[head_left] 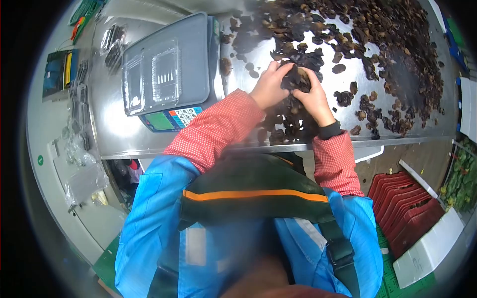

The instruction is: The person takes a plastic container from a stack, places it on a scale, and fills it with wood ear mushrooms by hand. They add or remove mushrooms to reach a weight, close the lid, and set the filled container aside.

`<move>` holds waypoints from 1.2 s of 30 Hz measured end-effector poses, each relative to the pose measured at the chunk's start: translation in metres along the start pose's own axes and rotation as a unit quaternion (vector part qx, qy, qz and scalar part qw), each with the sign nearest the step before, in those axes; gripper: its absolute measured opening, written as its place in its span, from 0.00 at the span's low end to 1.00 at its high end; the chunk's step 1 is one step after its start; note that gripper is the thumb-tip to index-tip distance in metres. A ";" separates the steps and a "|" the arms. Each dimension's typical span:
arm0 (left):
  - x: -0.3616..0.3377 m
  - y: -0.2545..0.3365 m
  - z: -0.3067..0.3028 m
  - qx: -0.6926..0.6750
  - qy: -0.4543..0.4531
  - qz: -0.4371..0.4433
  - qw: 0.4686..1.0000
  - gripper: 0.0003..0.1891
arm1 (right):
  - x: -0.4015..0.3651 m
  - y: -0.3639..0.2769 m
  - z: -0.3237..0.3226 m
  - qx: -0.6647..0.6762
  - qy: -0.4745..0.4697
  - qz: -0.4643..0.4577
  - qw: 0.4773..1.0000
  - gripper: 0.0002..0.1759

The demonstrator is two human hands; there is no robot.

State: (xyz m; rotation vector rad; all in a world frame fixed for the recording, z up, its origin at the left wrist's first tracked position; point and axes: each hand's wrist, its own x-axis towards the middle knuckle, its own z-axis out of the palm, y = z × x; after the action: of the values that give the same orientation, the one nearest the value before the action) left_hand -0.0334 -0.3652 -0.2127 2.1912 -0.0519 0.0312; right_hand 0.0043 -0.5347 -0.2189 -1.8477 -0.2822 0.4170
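Observation:
My left hand (272, 85) and my right hand (313, 98) meet over the metal table, fingers curled around a small clump of wood ear mushrooms (296, 79). Both thumbs press in from the near side of the clump. More dark brown wood ears (292, 119) lie on the steel just below my hands. To the left stands a digital scale (169, 118) with a grey pan and a numbered keypad. A clear plastic clamshell box (151, 77) rests open on the pan, and I see nothing in it.
A wide spread of loose wood ears (392, 54) covers the right and far parts of the steel table (117, 134). Packed clear boxes (113, 43) sit at the far left. Red folded pieces (405, 208) stand in a white box (430, 248) on the lower right.

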 end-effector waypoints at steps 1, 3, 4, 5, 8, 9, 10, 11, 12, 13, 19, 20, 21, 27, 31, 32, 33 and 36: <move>-0.002 -0.003 -0.001 -0.021 0.005 -0.014 1.000 0.39 | -0.001 -0.003 0.000 0.049 -0.010 0.043 0.998 0.35; -0.010 0.005 -0.012 -0.064 0.016 -0.044 0.997 0.38 | -0.005 -0.039 0.000 0.134 -0.037 0.146 0.979 0.34; -0.012 0.010 -0.022 -0.063 0.026 -0.038 0.997 0.38 | -0.004 -0.042 0.003 0.120 -0.041 0.086 0.988 0.34; -0.015 0.018 -0.034 -0.060 0.038 -0.033 0.997 0.38 | -0.003 -0.054 0.006 0.115 -0.041 0.077 0.990 0.34; -0.024 0.043 -0.086 -0.050 0.066 -0.029 0.996 0.39 | 0.001 -0.108 0.020 0.097 -0.045 0.023 0.994 0.35; -0.027 0.049 -0.105 -0.045 0.095 -0.013 0.994 0.39 | 0.008 -0.125 0.029 0.112 -0.065 -0.028 0.991 0.35; -0.030 0.054 -0.125 -0.041 0.124 0.003 0.991 0.39 | 0.013 -0.139 0.039 0.128 -0.085 -0.078 0.985 0.35; -0.034 0.058 -0.145 -0.032 0.148 0.015 0.988 0.38 | 0.020 -0.155 0.050 0.117 -0.097 -0.103 0.983 0.35; -0.038 0.054 -0.162 -0.034 0.172 0.025 0.984 0.38 | 0.025 -0.177 0.060 0.101 -0.115 -0.126 0.980 0.34; -0.043 0.053 -0.181 -0.024 0.188 0.020 0.982 0.38 | 0.031 -0.189 0.073 0.085 -0.126 -0.153 0.976 0.34; -0.086 0.001 -0.256 0.052 0.242 -0.057 0.967 0.40 | 0.070 -0.215 0.168 0.006 -0.217 -0.240 0.946 0.39; -0.095 -0.008 -0.261 0.053 0.242 -0.071 0.966 0.40 | 0.074 -0.214 0.184 -0.021 -0.229 -0.274 0.934 0.42; -0.102 -0.014 -0.265 0.053 0.241 -0.086 0.965 0.40 | 0.073 -0.212 0.191 -0.076 -0.230 -0.258 0.935 0.44; -0.134 -0.010 -0.275 0.128 0.251 -0.111 0.953 0.34 | 0.051 -0.231 0.194 -0.190 -0.215 -0.215 0.934 0.47; -0.144 -0.001 -0.287 0.105 0.256 -0.171 0.946 0.28 | 0.058 -0.215 0.185 -0.143 -0.200 -0.268 0.932 0.44; -0.146 -0.006 -0.286 0.096 0.278 -0.167 0.941 0.27 | 0.056 -0.218 0.186 -0.116 -0.195 -0.286 0.931 0.44; -0.149 -0.015 -0.285 0.088 0.299 -0.164 0.936 0.25 | 0.050 -0.226 0.181 -0.015 -0.242 -0.097 0.965 0.41; -0.158 -0.023 -0.287 0.033 0.339 -0.168 0.925 0.22 | 0.054 -0.221 0.163 0.097 -0.264 -0.025 0.959 0.35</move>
State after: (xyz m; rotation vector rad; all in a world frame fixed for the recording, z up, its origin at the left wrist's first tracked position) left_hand -0.1913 -0.1138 -0.0709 2.1145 0.7217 0.5990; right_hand -0.0118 -0.3038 -0.0609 -1.5091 -0.6261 0.8725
